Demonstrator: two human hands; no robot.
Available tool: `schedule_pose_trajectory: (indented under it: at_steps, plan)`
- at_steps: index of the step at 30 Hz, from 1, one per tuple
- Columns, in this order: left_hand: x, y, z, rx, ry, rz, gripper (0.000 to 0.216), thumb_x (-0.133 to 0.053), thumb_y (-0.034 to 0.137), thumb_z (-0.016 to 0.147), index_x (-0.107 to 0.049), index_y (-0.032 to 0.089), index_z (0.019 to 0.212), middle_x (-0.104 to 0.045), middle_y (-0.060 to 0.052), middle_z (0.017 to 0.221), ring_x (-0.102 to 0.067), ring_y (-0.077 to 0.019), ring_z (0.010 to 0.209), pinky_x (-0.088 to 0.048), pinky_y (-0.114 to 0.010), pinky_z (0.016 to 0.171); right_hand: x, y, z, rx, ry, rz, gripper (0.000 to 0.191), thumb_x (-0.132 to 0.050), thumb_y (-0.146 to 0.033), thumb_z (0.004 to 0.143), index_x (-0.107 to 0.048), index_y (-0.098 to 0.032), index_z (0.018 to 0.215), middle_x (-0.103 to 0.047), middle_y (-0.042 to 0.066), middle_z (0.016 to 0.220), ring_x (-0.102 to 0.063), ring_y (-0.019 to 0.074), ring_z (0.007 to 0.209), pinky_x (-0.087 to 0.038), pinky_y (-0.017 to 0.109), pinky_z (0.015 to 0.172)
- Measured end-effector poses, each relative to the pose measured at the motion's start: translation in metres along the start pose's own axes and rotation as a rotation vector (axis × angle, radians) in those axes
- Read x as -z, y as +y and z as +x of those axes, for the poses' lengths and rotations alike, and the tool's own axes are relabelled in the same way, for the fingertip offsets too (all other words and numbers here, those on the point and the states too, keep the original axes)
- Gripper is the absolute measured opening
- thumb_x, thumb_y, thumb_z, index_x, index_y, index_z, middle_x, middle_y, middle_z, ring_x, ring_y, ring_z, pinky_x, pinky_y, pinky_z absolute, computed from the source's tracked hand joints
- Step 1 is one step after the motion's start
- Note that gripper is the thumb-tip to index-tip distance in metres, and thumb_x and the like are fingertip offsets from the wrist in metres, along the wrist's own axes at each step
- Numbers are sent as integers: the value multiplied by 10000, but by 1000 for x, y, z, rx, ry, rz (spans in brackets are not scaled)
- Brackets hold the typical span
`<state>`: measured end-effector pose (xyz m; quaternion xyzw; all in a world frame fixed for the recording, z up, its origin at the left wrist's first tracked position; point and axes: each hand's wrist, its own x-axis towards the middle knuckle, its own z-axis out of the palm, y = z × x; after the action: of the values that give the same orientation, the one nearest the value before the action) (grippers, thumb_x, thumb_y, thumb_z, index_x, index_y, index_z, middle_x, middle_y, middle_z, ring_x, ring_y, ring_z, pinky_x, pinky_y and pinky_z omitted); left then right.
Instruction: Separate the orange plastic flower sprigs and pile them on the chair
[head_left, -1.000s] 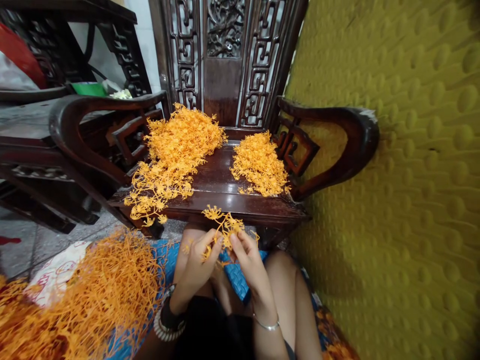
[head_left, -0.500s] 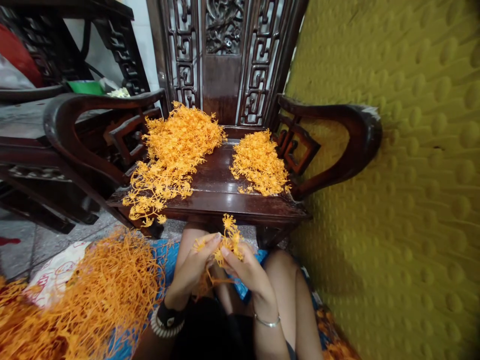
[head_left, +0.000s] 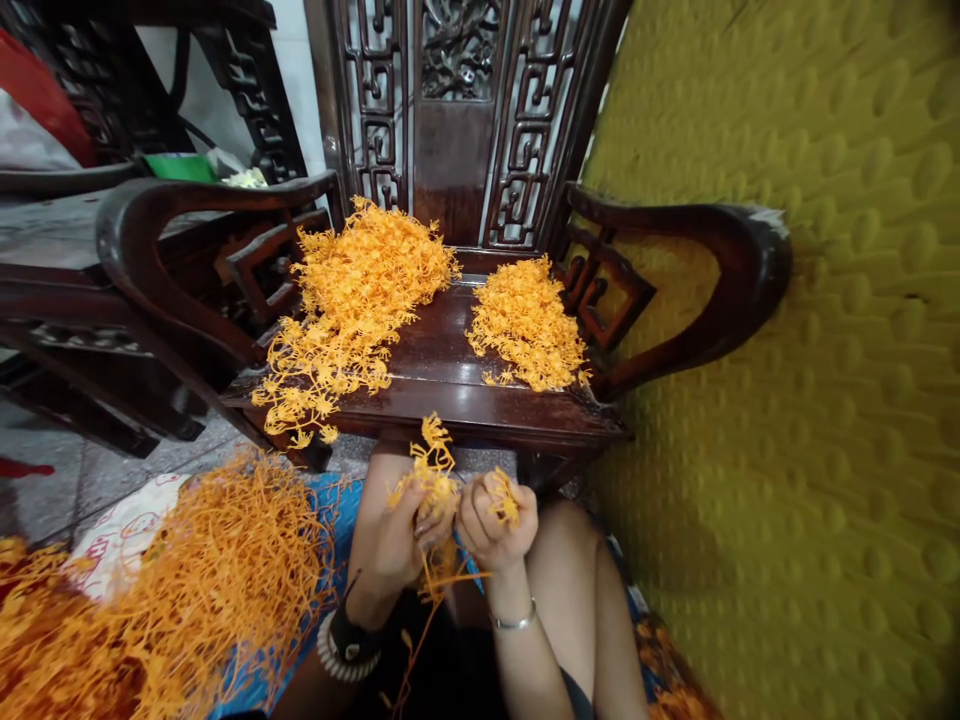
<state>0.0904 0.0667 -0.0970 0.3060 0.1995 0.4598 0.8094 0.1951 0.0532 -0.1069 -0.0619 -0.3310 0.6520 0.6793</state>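
In front of my lap, my left hand [head_left: 405, 530] is closed around a small bunch of yellow-orange plastic flower pieces [head_left: 435, 465], which sticks up above the fingers. Thin orange stems [head_left: 433, 580] hang below that hand. Close beside it, my right hand [head_left: 495, 520] is a fist with another yellow-orange flower piece [head_left: 504, 498] showing at its top. Beyond the hands, a large pile of such pieces [head_left: 367, 270] lies on the left of the dark wooden chair seat [head_left: 442, 345]. A smaller pile [head_left: 529, 325] lies on its right.
A big tangled heap of orange stems [head_left: 217, 570] spreads over blue sheeting [head_left: 341, 515] on the floor at the left, beside a white printed bag [head_left: 124, 525]. Curved chair arms [head_left: 750, 265] flank the seat. A yellow-green embossed surface [head_left: 825, 400] rises close on the right.
The bunch has passed from near my right fingers into my left hand. My right hand has turned and closed into a fist. The view has shifted slightly.
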Motion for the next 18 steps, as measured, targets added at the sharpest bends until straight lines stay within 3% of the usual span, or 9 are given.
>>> schedule_pose_trajectory:
  at_steps: [2, 5, 8, 11, 13, 18]
  plan:
    - [4, -4, 0, -67, 26, 94, 578, -678, 593, 734, -379, 171, 476, -331, 58, 433, -299, -53, 398, -279, -178, 395, -2, -4, 0, 0, -3, -129, 431, -439, -450, 866, -366, -231, 502, -268, -79, 307, -240, 85, 231, -263, 210, 272]
    - [11, -4, -2, -143, 111, 296, 427, -632, 518, 823, -547, 153, 618, -503, 21, 575, -447, -84, 516, -391, -200, 515, -3, -14, -4, 64, 52, -523, 392, -557, -477, 821, -561, -197, 546, -488, 4, 444, -490, 140, 418, -409, 261, 426]
    - [11, 6, -3, -152, 103, 466, 315, -572, 454, 887, -633, 153, 819, -565, 14, 637, -509, -101, 578, -426, -209, 592, -3, -24, -7, 178, 187, -800, 311, -641, -399, 803, -584, -179, 590, -625, 58, 659, -597, 168, 604, -469, 284, 568]
    - [7, 16, -3, -120, 35, 566, 343, -497, 438, 932, -656, 137, 979, -610, -10, 653, -530, -117, 592, -437, -226, 618, -5, -29, -8, 177, 260, -718, 322, -659, -330, 811, -451, -197, 603, -621, 19, 674, -593, 143, 565, -475, 267, 550]
    - [6, 16, -2, -113, 20, 585, 371, -492, 447, 931, -664, 122, 977, -629, -28, 664, -534, -122, 597, -439, -231, 623, -8, -29, -7, 124, 271, -598, 346, -669, -302, 801, -385, -205, 628, -583, -19, 640, -558, 118, 505, -452, 240, 497]
    - [13, 1, 2, -112, 21, 561, 375, -511, 465, 916, -660, 121, 937, -600, -13, 636, -500, -113, 545, -406, -219, 546, -7, -25, 2, -12, 455, -434, 159, -613, -207, 773, -455, -225, 789, -479, -75, 613, -398, 59, 436, -316, 170, 427]
